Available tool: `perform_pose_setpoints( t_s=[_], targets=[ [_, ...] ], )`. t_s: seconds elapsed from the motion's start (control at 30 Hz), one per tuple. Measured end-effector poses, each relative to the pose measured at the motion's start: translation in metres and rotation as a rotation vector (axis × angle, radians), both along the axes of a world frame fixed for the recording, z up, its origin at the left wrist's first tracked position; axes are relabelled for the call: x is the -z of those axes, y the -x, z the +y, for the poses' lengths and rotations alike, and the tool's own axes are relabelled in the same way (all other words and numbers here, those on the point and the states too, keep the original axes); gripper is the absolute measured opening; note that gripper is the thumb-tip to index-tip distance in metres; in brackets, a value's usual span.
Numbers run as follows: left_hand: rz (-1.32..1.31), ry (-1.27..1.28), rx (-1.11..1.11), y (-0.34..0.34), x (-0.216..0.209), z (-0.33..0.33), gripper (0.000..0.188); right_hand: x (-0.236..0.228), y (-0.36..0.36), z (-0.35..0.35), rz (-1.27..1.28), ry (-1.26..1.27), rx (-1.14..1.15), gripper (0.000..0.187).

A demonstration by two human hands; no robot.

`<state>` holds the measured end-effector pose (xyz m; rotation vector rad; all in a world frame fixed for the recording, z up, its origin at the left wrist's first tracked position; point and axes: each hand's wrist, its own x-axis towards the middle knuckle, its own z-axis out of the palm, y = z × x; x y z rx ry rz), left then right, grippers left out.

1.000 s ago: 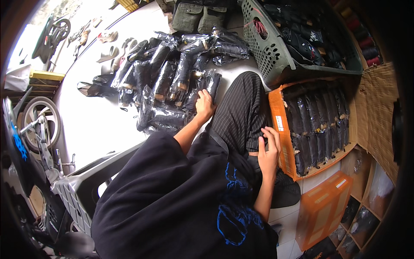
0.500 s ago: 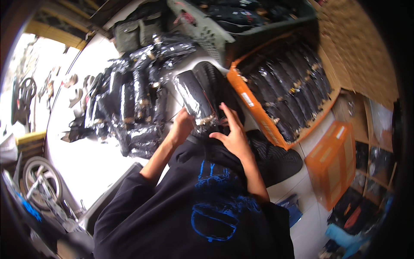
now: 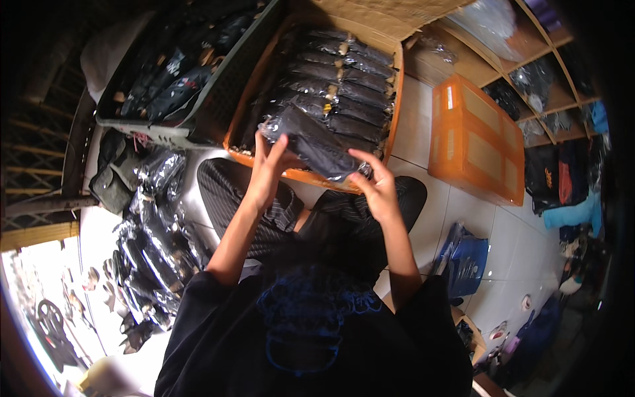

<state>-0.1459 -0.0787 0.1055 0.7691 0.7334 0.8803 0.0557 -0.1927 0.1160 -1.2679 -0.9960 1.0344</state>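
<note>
Between my two hands is a dark rolled bundle in clear plastic (image 3: 311, 142), tilted down to the right. My left hand (image 3: 270, 162) grips its left end, fingers and thumb closed around the wrap. At the other end, my right hand (image 3: 377, 188) pinches the plastic near the corner. Beneath and beyond the bundle stands an open cardboard box (image 3: 395, 126) edged with orange tape. Rows of similar dark wrapped bundles (image 3: 360, 78) fill it, and the held bundle hides part of its near side.
A dark green crate (image 3: 198, 116) of black goods stands left of the box. Wrapped bundles (image 3: 155, 241) lie piled on the floor at left. To the right are an orange-taped carton (image 3: 476, 139), wooden shelves (image 3: 555, 56) and a blue package (image 3: 468, 264).
My view and body have turned right toward the open box. The bundle has moved from beside the floor pile to over the box's near edge, and my right hand now grips it.
</note>
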Motion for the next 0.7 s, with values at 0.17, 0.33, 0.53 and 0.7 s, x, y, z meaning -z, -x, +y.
perform_pose_setpoints(
  t_s=[0.17,0.33,0.53,0.7],
  targets=[
    [0.257,-0.092,0.037,-0.054,0.026,0.055,0.038,0.018,-0.070,0.027,-0.211,0.100,0.012,0.037],
    [0.410,-0.237,0.072,-0.095,0.083,0.054,0.051,0.071,-0.115,0.053,-0.677,0.205,0.080,0.041],
    [1.002,-0.761,0.123,-0.086,0.117,0.051,0.051,0.064,-0.093,0.053,-1.295,0.262,-0.051,0.040],
    [1.228,-1.006,0.093,-0.090,0.122,0.045,0.040,0.045,-0.088,0.049,-1.351,0.566,-0.241,0.054]
  ],
)
